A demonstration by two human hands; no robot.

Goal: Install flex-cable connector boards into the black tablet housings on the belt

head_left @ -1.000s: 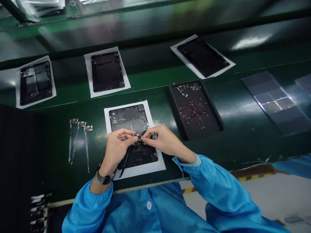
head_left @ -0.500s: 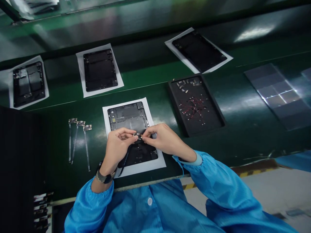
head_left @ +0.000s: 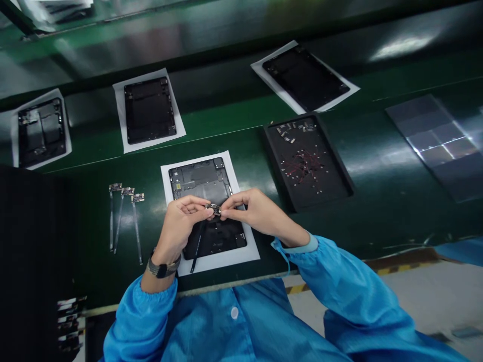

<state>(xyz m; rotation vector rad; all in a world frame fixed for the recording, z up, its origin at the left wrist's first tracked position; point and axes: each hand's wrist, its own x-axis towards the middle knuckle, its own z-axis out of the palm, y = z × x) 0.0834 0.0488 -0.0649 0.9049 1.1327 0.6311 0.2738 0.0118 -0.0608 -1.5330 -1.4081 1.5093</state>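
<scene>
A small circuit board [head_left: 214, 209] with a dark ribbon cable [head_left: 198, 246] is held level with the middle of an open tablet housing [head_left: 217, 236]. My left hand [head_left: 184, 216] pinches the board's left end between thumb and fingers, and the cable dangles below toward the near edge. At the board's right end, the thumb and forefinger of my right hand [head_left: 249, 208] are closed on it; any smaller part in that pinch is hidden. The black housing lies on a white sheet [head_left: 230, 259] under both hands, its middle partly covered by them.
Three similar boards with ribbon cables [head_left: 127, 192] lie to the left. A black tray [head_left: 320, 193] at right holds red-wired parts [head_left: 304, 167] and small boards [head_left: 289, 136]. Further housings [head_left: 151, 110] rest on sheets at the back. Clear film sheets [head_left: 439, 143] lie far right.
Both hands stay over the housing, still pinching the board. The board has tilted slightly and its ribbon cable has swung a little to the right. The whole view has shifted slightly.
</scene>
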